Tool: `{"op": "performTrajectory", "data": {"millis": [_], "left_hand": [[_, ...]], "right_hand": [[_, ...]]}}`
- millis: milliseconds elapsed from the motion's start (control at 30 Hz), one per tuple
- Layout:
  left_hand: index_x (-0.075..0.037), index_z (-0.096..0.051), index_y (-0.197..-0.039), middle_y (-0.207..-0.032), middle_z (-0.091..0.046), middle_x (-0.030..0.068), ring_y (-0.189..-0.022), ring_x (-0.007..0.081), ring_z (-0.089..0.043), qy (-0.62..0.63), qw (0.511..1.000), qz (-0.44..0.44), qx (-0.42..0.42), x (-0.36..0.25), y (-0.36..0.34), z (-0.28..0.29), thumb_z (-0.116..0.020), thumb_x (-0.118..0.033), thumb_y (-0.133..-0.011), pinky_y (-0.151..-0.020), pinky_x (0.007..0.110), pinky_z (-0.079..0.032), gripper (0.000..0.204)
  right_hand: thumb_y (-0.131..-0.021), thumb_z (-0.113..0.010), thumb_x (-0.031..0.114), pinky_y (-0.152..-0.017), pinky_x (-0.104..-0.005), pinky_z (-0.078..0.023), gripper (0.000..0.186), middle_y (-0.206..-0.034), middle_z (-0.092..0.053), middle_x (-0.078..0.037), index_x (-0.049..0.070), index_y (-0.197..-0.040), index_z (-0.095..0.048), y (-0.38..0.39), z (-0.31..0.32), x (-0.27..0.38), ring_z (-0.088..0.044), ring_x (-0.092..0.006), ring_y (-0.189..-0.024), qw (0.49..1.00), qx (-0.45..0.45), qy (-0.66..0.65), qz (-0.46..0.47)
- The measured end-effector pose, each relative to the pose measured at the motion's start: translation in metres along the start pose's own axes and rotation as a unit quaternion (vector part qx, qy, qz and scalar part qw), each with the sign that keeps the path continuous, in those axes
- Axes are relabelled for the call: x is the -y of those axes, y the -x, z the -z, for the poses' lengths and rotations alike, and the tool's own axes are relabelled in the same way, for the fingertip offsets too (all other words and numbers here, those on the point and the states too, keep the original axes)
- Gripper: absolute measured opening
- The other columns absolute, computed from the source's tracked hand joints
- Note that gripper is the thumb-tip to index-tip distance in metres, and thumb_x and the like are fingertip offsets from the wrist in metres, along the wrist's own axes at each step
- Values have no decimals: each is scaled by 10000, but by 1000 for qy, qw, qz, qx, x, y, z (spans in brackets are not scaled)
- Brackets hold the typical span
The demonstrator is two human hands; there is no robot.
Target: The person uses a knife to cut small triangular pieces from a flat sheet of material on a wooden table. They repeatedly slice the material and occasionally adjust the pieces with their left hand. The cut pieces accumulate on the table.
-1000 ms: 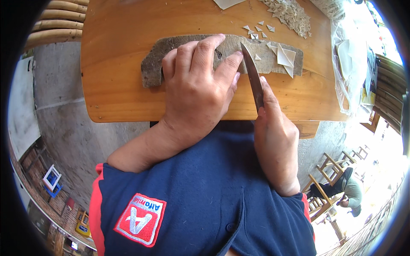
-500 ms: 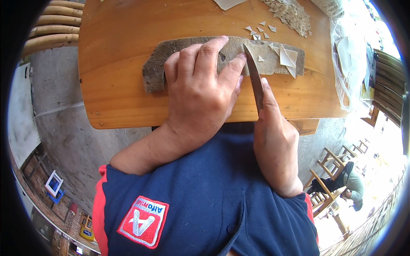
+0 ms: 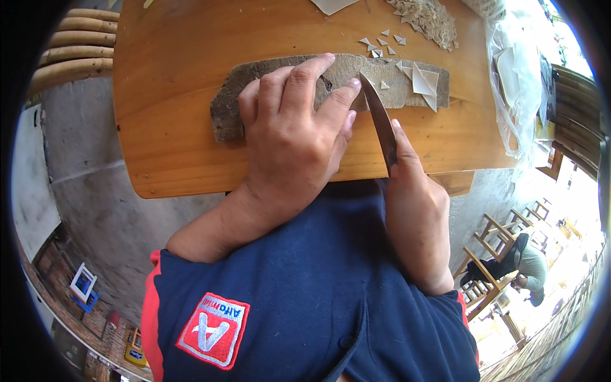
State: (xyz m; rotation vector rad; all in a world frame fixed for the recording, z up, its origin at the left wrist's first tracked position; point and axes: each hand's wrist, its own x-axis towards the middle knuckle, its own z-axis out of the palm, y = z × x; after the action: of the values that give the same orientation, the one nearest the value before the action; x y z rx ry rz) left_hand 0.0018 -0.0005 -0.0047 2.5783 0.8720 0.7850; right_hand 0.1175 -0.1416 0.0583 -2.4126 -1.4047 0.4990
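Note:
A worn, weathered wooden board [image 3: 344, 67] lies across the table near its front edge. My left hand [image 3: 289, 130] is draped over the board, fingers bent and spread, middle fingertip at the far edge and thumb by the near edge. What lies under its fingers is hidden. In my right hand [image 3: 417, 210] is a knife [image 3: 380, 124], index finger stretched along the blade. The knife's tip rests at the board, close beside my left index fingertip. A thin pale folded-looking sheet piece [image 3: 425, 83] and a small pale triangle [image 3: 384, 84] lie on the board's right part.
Beyond the board are several small pale triangles [image 3: 383, 42] and a heap of pale chips [image 3: 429, 22]. A larger pale sheet [image 3: 334, 5] sits at the far edge of view. Clear plastic bags [image 3: 509, 83] hang along the table's right side. A person [image 3: 529, 267] is among wooden chairs at right.
The knife's tip has moved slightly left, nearer my left fingers, while my right hand is a little lower. The whole view has shifted slightly. My left hand keeps its pose on the board.

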Motion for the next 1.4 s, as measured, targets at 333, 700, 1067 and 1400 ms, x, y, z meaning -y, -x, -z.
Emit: {"op": "performTrajectory", "data": {"millis": [333,700,1067,1400], "left_hand": [[-190,-794,-1192,-1352,-672,46,-1155,259,-583,19,1000,8,-12,4,0,0,-795,-176,-875,-1031,416,-408,317],[-196,-813,-1167,-1383,-667,76,-1143,277,-586,-4,1000,-15,-13,7,3,2,-810,-116,-813,-1034,412,-416,363],[-196,-820,-1154,-1381,-680,69,-1129,264,-593,-1,1000,-7,-15,8,2,3,-802,-83,-813,-1029,400,-425,360],[-181,-820,-1123,-1352,-686,72,-1125,267,-603,7,1000,-6,-13,8,1,4,-801,-96,-829,-1003,404,-446,307]], "right_hand": [[-945,-597,-89,-675,-394,-554,540,-810,-684,-144,110,-1442,-664,-13,21,-31,-682,-249,-692,997,-6,-73,33],[-936,-661,-70,-679,-386,-564,522,-864,-709,-158,153,-1405,-715,-52,48,-48,-705,-284,-717,979,68,109,157],[-921,-655,-98,-622,-399,-528,576,-767,-621,-132,165,-1431,-700,-64,50,-52,-621,-250,-617,975,88,77,187],[-904,-650,-102,-631,-408,-547,605,-843,-678,-153,170,-1444,-680,-53,48,-60,-665,-293,-672,978,83,94,167]]}}
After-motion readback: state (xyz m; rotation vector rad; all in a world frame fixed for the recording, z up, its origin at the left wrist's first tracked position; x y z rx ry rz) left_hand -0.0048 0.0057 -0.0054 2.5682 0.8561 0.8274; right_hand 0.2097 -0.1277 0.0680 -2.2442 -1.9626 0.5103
